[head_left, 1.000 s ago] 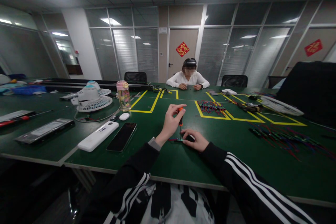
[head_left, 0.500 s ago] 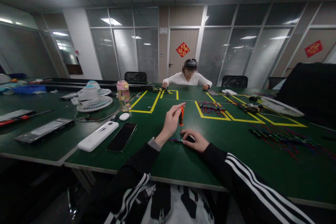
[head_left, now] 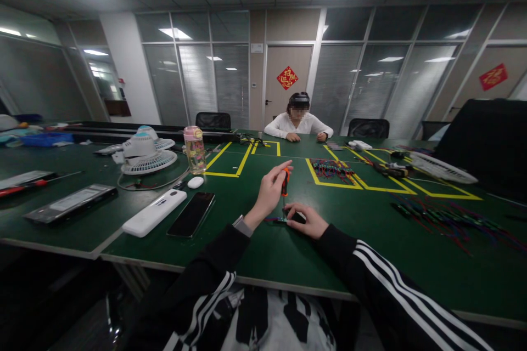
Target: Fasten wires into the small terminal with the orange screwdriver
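Note:
My left hand (head_left: 271, 191) is closed round the handle of an orange and black screwdriver (head_left: 285, 186), held upright with its shaft pointing down. The screwdriver's tip meets a small circuit board (head_left: 281, 220) lying on the green table (head_left: 247, 252). Thin red and blue wires (head_left: 269, 219) come out of the board's left side. At the board's right end my right hand (head_left: 307, 220) grips it with bent fingers, which cover part of it. Too small to make out is the exact spot under the tip.
Left of my hands lie a black phone (head_left: 191, 215), a white power bank (head_left: 155, 213) and a bottle (head_left: 195, 151). Wired boards (head_left: 333, 170) fill a yellow-taped box; more boards (head_left: 444, 219) lie to the right. Opposite sits a person (head_left: 298, 120) in white.
The person opposite has drawn one hand inward across the table. My hands and the screwdriver stay almost in place, with only a slight shift of the left hand.

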### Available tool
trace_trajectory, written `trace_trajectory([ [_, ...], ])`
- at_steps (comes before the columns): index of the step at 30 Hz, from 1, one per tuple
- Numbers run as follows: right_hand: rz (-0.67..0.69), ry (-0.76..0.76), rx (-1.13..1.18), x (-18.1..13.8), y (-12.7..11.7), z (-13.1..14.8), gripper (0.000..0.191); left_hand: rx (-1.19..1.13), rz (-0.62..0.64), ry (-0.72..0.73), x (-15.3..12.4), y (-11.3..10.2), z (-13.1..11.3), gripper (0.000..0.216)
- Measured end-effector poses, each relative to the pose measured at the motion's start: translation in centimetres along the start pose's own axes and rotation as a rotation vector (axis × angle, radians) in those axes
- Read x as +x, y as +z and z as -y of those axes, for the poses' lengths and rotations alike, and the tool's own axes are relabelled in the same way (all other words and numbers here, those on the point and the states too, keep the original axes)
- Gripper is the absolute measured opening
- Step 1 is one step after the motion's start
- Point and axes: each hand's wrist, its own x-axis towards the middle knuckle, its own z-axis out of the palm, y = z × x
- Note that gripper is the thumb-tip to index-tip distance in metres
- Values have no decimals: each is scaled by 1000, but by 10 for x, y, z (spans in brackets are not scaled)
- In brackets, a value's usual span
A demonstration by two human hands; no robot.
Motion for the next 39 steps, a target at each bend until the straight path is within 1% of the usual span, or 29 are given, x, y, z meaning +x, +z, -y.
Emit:
trace_trajectory([
  [2, 5, 3, 2, 0, 0, 1, 7, -28, 2, -24, 0, 1, 0, 33],
  [7, 6, 5, -11, 0, -1, 2, 6, 118, -89, 69, -1, -1, -1, 23],
  [9, 5, -2, -13, 0, 0, 1, 7, 108, -78, 66, -1, -1, -1, 26],
  [13, 5, -14, -6, 0, 0, -1, 7, -6, 11, 18, 1, 0, -1, 32],
  [14, 4, -17, -5, 0, 0, -1, 7, -3, 7, 18, 1, 0, -1, 31],
  [17, 5, -21, 3, 0, 0, -2, 7, 94, -70, 66, 0, 0, -1, 24],
  [19, 8, -21, 9, 0, 0, -2, 7, 122, -98, 83, 0, 0, 0, 21],
  [23, -4, -16, 10, 0, 0, -2, 6, 34, -30, 38, 0, 0, 0, 31],
  [25, -5, -12, 11, 0, 0, -2, 6, -8, -4, 10, 0, 0, 1, 32],
  [27, -1, -6, 13, 0, 1, -1, 7, 6, -28, 11, 0, 0, 1, 30],
  [30, 2, 8, 14, -1, 1, 0, 7, 69, -85, 59, 0, -1, 1, 25],
  [32, 3, 8, 13, -1, 1, 0, 7, 74, -71, 63, 0, -1, 1, 26],
  [36, -2, 5, 14, -1, 1, 0, 6, 28, -14, 25, 0, -1, 2, 32],
  [39, -4, 4, 10, -1, 1, 0, 6, 69, -57, 65, 0, -1, 1, 26],
])
